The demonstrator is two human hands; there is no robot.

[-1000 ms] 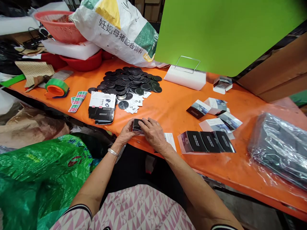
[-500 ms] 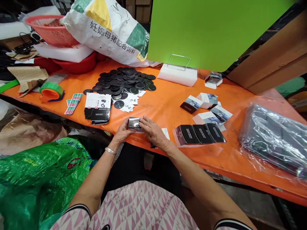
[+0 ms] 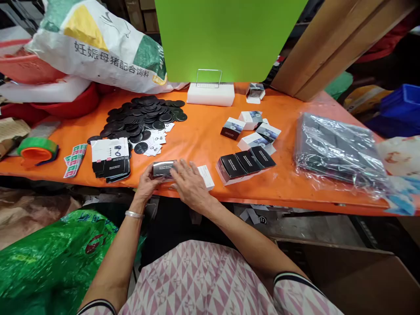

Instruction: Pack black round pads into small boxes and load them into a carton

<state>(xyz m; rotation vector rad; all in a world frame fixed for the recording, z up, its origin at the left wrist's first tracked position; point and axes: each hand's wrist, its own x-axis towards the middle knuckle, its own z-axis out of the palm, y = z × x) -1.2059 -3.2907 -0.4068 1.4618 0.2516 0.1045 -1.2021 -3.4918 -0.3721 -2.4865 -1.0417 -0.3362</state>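
Note:
At the table's near edge my left hand (image 3: 146,183) is closed round the left end of a small black box (image 3: 163,168) with pale print on its top. My right hand (image 3: 192,183) lies with fingers stretched out, fingertips touching the box's right end. Partly under my right hand is a white printed box (image 3: 206,177). To the left are a stack of flat black-and-white cartons (image 3: 111,159), white cards (image 3: 155,142) and a heap of black discs (image 3: 141,116). On the right stand black-topped boxes (image 3: 245,162) in a row.
Behind that row lie more small boxes (image 3: 251,119). A plastic-wrapped dark pack (image 3: 337,146) is at the right. White foam (image 3: 210,94) sits before a green board (image 3: 229,39). Tape rolls (image 3: 37,151), printed labels (image 3: 75,160) and a feed sack (image 3: 108,52) are at left.
The view has swung to the right. The box has been tilted so its printed top shows, and my right hand's fingers have shifted to its right end. My left hand still holds it.

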